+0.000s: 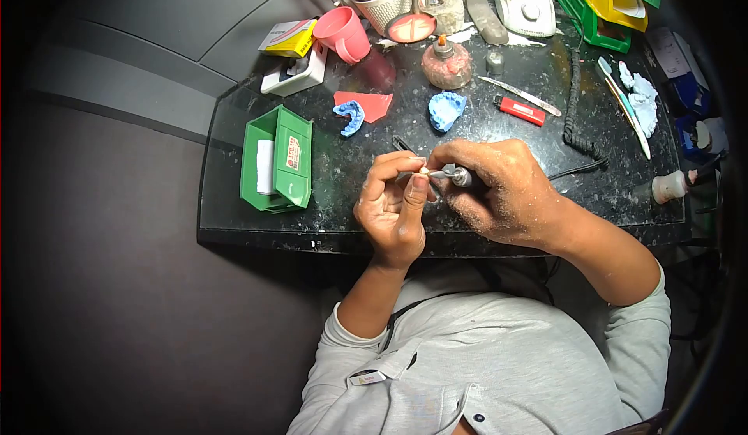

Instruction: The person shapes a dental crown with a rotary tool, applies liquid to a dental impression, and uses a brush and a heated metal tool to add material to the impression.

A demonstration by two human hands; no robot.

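Note:
Between the thumb and fingers of my left hand (393, 213) is pinched a small off-white piece, like a dental crown (424, 171). My right hand (510, 189), dusted with pale powder, grips a rotary handpiece (461, 176). Its bit points left, right at the crown. Both hands are close together over the front part of the black bench (343, 228). Beyond them lie a blue dental cast (446, 111) with a pale middle and a blue arch-shaped piece (351, 118), which overlaps a red wax sheet (375, 105).
At left stands a green bin (298, 158). A pink mug (341, 33), a spirit burner (446, 65) and a white control unit (525, 6) line the back. A scalpel (520, 95), a red lighter (521, 111) and a coiled cord (573, 100) lie to the right.

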